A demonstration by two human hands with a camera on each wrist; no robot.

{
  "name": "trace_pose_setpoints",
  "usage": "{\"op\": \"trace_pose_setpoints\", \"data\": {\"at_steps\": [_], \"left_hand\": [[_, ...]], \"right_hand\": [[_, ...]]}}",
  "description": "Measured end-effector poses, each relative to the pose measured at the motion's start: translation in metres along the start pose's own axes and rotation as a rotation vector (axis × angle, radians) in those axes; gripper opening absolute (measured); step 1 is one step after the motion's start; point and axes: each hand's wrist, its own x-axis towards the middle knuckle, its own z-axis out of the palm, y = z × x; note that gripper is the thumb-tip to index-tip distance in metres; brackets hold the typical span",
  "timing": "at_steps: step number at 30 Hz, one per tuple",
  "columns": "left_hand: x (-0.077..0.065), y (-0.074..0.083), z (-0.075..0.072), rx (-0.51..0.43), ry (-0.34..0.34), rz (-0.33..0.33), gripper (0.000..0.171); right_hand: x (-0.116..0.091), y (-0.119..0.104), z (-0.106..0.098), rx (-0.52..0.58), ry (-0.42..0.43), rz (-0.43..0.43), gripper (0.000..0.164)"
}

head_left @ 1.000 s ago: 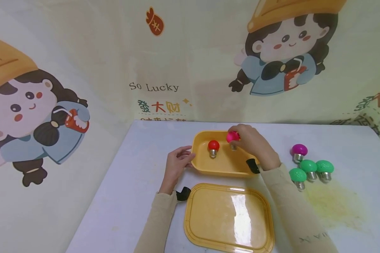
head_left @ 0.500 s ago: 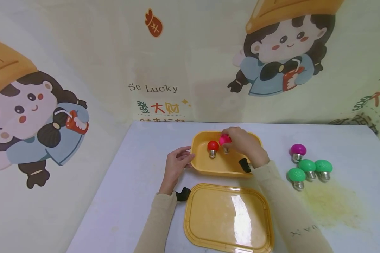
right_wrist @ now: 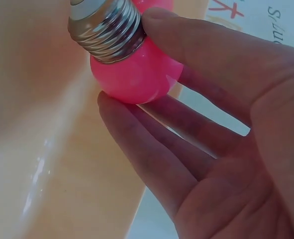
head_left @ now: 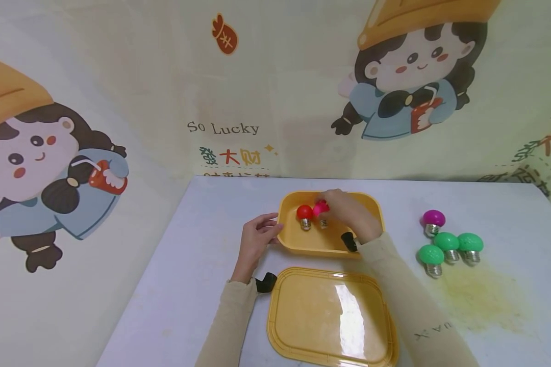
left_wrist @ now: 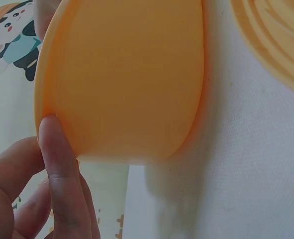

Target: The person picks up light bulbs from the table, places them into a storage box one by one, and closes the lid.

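Observation:
A yellow plastic box [head_left: 303,246] sits near the middle of the table. My left hand [head_left: 258,235] grips its left end, with fingertips on the wall in the left wrist view. Inside the box, my right hand [head_left: 350,213] holds a pink light bulb [right_wrist: 137,74] between thumb and fingers, round its coloured globe. The bulb's silver screw base stays uncovered in the right wrist view. Close by on the left stands a red light bulb [head_left: 305,213], screw base toward me; the two bulbs look side by side, nearly touching.
A yellow lid [head_left: 317,316] lies flat in front of the box, between my forearms. To the right are a purple bulb [head_left: 433,218] and several green bulbs [head_left: 431,254]. A cartoon-printed cloth [head_left: 298,102] hangs behind the white table [head_left: 197,255].
My right hand has carried the pink bulb leftward and slightly down, up beside the red bulb, which has shifted a little left. My left hand has stayed on the box.

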Motion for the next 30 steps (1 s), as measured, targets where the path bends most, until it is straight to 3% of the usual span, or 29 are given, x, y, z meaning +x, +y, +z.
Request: {"op": "trace_pose_setpoints", "data": {"at_steps": [8, 23, 30], "left_hand": [[0.0, 0.0, 0.0, -0.009, 0.003, 0.01, 0.036], [-0.001, -0.001, 0.0, -0.027, -0.01, 0.025, 0.037], [-0.002, 0.001, 0.0, -0.019, -0.004, 0.014, 0.037]], "right_hand": [[0.006, -0.003, 0.004, 0.021, -0.047, 0.009, 0.026], [0.01, 0.001, 0.012, -0.015, -0.046, -0.048, 0.02], [0.01, 0.0, 0.012, 0.0, -0.06, -0.048, 0.026]]}}
